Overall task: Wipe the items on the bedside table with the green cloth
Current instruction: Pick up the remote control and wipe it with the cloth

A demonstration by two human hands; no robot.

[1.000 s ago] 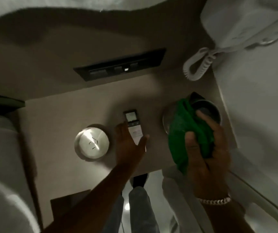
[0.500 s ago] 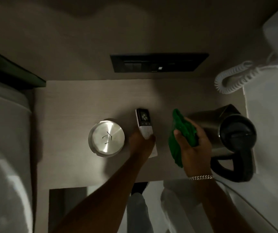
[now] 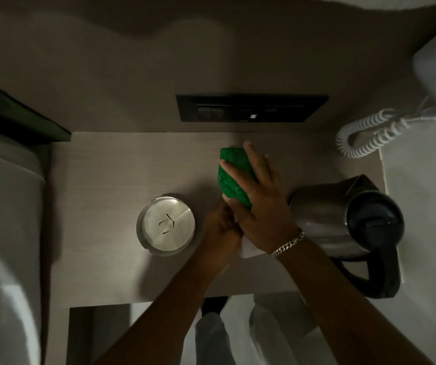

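Crumpled green cloth (soft folds), round steel ashtray

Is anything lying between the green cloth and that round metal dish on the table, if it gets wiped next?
Nothing visible. The cloth, under the right hand, is separated from the dish only by bare table. The left hand sits nearer the front edge.

Green cloth, silver kettle (black lid)
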